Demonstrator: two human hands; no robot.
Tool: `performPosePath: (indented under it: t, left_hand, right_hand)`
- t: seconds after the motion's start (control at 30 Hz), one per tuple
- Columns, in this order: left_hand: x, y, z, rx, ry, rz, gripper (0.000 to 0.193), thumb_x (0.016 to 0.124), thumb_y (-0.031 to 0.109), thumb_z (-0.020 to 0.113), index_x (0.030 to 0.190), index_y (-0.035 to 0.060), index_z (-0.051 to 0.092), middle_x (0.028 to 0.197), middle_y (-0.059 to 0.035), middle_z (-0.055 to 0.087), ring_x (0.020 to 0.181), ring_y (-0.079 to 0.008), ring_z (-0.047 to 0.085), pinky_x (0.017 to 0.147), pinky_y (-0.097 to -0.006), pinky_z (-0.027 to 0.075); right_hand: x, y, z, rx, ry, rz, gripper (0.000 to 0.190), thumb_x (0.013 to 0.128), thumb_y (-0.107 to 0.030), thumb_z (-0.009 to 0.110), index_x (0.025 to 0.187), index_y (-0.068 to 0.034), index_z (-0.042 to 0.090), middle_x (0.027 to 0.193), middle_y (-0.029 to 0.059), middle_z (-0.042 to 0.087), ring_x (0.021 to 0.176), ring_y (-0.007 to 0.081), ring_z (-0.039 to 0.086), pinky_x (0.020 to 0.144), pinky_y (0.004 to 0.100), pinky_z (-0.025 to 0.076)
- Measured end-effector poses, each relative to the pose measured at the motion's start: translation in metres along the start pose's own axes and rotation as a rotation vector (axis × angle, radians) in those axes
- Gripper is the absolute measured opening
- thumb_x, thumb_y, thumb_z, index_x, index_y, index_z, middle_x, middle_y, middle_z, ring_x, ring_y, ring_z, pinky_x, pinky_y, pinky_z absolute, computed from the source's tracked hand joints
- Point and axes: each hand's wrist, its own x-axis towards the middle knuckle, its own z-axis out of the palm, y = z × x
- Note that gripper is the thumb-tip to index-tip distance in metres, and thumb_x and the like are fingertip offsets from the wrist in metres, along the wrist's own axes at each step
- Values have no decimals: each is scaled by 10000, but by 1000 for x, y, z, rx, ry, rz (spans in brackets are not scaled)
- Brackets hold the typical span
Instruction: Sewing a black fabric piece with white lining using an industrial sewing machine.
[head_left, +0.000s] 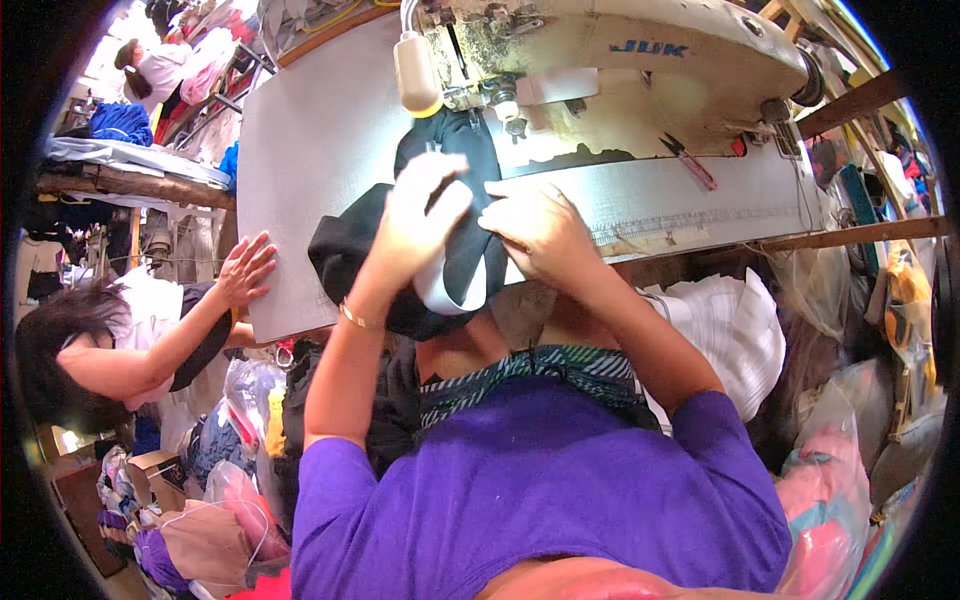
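Black fabric runs from the needle area of a Juki sewing machine toward my lap, with a white strip or lining showing along its curved lower edge. My left hand lies over the cloth, fingers curled and slightly blurred; whether it grips is unclear. At the right edge of the same piece, my right hand pinches the fabric between thumb and fingers. More black cloth bunches to the left, beneath my left forearm. The needle's contact with the cloth is not clearly visible.
Pink-handled thread snips lie on the machine bed at right. A lamp hangs beside the machine head. Another person's hand rests on the left edge of the table. White layered fabric sits beside my right arm.
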Motion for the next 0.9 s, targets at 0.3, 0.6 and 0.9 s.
performPosePath:
  t: [0.3,0.6,0.9]
  left_hand:
    - [57,-29,-16,789,-8,178,164,879,213,692,920,63,740,995,-81,623,953,-290,605,852,-418,473]
    - [53,-19,8,543,-295,364,92,877,124,683,922,46,668,902,-107,609,845,-293,587,776,-381,471]
    - [58,-29,8,213,-159,114,97,898,109,665,926,18,677,893,-85,645,828,-224,601,784,-339,481]
  right_hand:
    - [-18,-24,35,92,71,268,68,784,-131,592,826,-113,643,895,44,639,894,255,637,779,437,458]
    - [-10,-19,26,150,53,283,148,807,-148,605,930,-126,685,971,44,656,973,254,623,881,440,440]
    - [-8,-13,24,96,60,233,138,819,-157,584,904,-109,681,1017,62,672,1059,252,625,932,452,433]
